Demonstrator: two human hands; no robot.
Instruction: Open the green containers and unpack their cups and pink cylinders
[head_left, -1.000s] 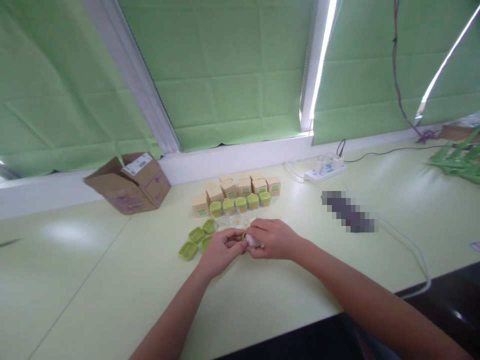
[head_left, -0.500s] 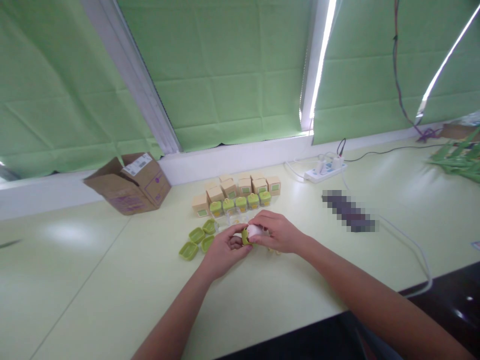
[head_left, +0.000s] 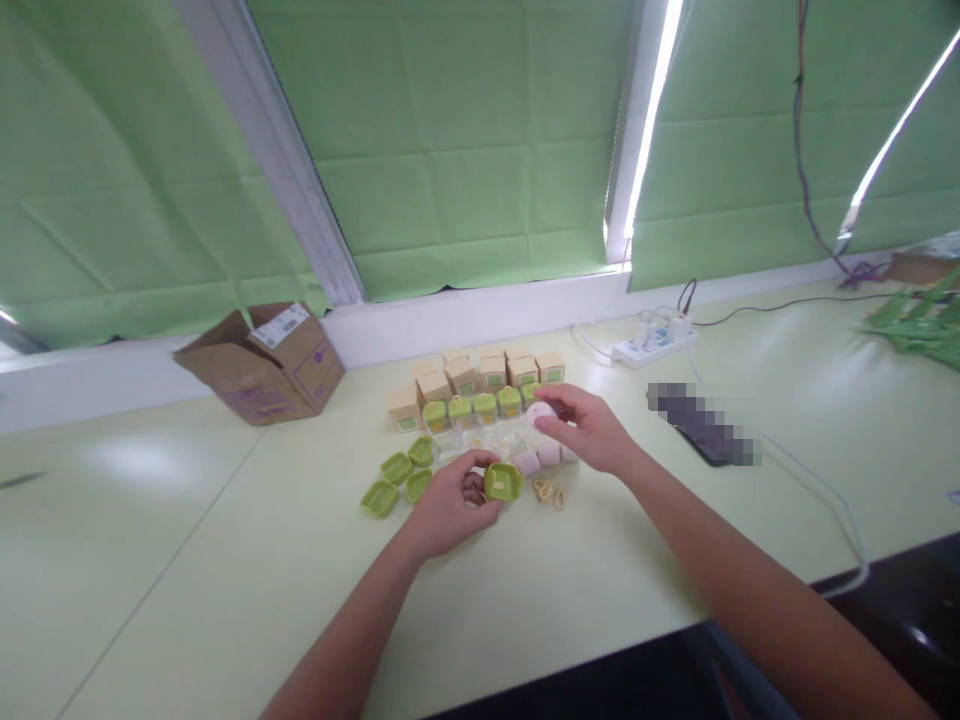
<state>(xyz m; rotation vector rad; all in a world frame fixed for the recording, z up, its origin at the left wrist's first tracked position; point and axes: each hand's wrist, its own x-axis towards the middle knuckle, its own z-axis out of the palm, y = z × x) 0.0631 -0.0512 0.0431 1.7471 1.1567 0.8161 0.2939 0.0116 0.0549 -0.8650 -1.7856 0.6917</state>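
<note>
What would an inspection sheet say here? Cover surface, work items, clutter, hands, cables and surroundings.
Surface: pale table, with a seam at left.
Work items: loose green caps left of the left hand; pink pieces and yellow loops near the right hand; green-topped containers before small boxes.
Clutter: open cardboard box; dark pixelated object.
Left hand: holds a green cap.
Right hand: holds a pale pink piece.
Cables: black cable right of the power strip; white cable nearer the edge.
Surroundings: green blinds behind.
</note>
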